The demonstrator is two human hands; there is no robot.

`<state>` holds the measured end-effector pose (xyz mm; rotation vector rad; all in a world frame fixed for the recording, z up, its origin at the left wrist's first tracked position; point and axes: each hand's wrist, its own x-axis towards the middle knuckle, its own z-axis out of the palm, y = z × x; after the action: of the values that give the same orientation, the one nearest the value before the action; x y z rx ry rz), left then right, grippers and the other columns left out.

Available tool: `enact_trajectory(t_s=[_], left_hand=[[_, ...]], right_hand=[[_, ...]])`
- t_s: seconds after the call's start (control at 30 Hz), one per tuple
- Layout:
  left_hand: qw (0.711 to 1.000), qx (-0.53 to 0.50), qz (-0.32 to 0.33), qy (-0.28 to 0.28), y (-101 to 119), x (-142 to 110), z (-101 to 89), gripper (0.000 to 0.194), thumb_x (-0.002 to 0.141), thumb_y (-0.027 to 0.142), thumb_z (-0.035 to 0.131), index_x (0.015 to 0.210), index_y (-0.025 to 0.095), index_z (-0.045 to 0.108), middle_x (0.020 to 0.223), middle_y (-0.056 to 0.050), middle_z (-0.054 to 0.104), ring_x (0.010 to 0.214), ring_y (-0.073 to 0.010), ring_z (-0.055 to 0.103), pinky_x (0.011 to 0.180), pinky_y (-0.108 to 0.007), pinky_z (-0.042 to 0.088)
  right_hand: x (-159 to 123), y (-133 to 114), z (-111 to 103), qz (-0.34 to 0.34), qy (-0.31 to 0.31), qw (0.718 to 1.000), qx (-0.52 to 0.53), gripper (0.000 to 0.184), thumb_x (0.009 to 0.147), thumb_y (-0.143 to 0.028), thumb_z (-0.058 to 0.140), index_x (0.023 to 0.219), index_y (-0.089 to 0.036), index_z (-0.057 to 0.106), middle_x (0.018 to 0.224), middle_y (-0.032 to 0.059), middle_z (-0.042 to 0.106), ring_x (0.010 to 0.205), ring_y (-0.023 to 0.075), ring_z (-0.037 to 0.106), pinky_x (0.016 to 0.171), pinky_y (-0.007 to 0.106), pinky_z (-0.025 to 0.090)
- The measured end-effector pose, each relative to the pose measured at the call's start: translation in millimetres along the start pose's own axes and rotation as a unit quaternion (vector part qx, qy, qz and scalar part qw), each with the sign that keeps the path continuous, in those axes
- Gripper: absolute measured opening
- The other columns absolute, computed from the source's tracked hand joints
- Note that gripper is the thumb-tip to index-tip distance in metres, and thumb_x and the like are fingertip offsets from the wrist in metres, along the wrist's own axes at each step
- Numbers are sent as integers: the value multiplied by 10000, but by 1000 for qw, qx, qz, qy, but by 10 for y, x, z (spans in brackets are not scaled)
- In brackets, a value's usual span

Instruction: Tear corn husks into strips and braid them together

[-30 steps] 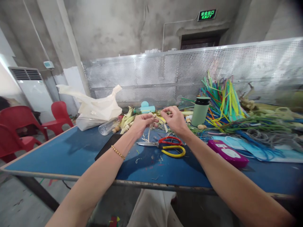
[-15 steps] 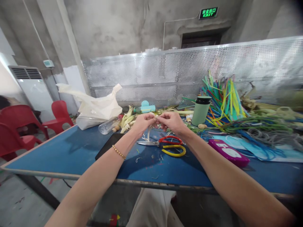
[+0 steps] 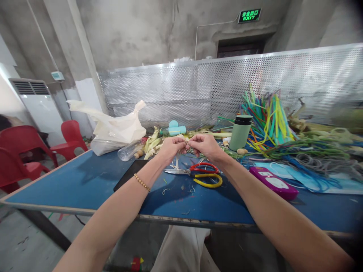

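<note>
The right hand (image 3: 208, 146) has come in to meet the left hand (image 3: 172, 147); a second ago there was a gap between them, with a pale bending strip near the right fingers. Now the fingertips of both hands meet just beyond the scissors with red and yellow handles (image 3: 187, 172). The left thumb and forefinger are pinched on a thin, pale, flat fibre strip (image 3: 177, 161), whose tail hangs down towards the scissors' blades. The right thumb and forefinger are drawn together as well, but whether the strip is between them is too small to tell. With the fingertips this close, the handling looks like fine two-handed work on a short part of the strip, while the scissors lie unheld on the blue tabletop (image 3: 70, 185). To the left of the scissors is a flat black rectangular object (image 3: 129, 176), partly behind the left forearm; beyond it, a clear plastic bottle (image 3: 127, 152) lies beside pale green husks (image 3: 154, 142). Beyond the scissors to the right stands a green cylindrical container with a black lid (image 3: 239, 136), and nearer, also to their right, lies a glossy purple case (image 3: 273, 183).
</note>
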<state>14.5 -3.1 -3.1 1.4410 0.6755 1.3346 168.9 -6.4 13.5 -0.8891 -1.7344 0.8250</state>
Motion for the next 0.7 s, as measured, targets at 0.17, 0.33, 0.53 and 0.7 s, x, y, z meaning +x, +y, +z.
enact_trajectory(t_s=[0.17, 0.33, 0.53, 0.7], left_hand=[[999, -47, -16, -9, 10, -5, 15, 39, 661, 37, 625, 663, 67, 600, 640, -49, 612, 507, -73, 519, 524, -233, 392], [997, -75, -32, -18, 48, -28, 30, 51, 669, 38, 628, 672, 69, 588, 637, -46, 601, 496, -70, 507, 517, -235, 385], [996, -77, -36, -21, 82, -39, 40, 69, 662, 48, 653, 677, 69, 588, 637, -48, 600, 518, -73, 515, 534, -236, 385], [997, -64, -24, -24, 61, -36, 33, 190, 634, 151, 764, 682, 84, 593, 613, -9, 558, 489, -44, 443, 476, -214, 294]], right_hand=[[-3, -19, 2, -10, 10, 999, -31, 103, 698, -238, 632, 684, -159, 568, 467, -29, 557, 377, 75, 460, 360, 191, 377], [6, -21, 4, -32, 13, 998, -56, 89, 713, -237, 606, 694, -164, 559, 454, -37, 543, 365, 81, 462, 366, 202, 376], [12, -10, 6, -39, 21, 996, -73, 75, 708, -225, 594, 686, -161, 562, 451, -33, 549, 355, 85, 469, 365, 204, 376], [22, 22, -4, -43, 25, 995, -85, 80, 703, -233, 595, 676, -168, 558, 438, -38, 535, 349, 96, 476, 362, 213, 376]])
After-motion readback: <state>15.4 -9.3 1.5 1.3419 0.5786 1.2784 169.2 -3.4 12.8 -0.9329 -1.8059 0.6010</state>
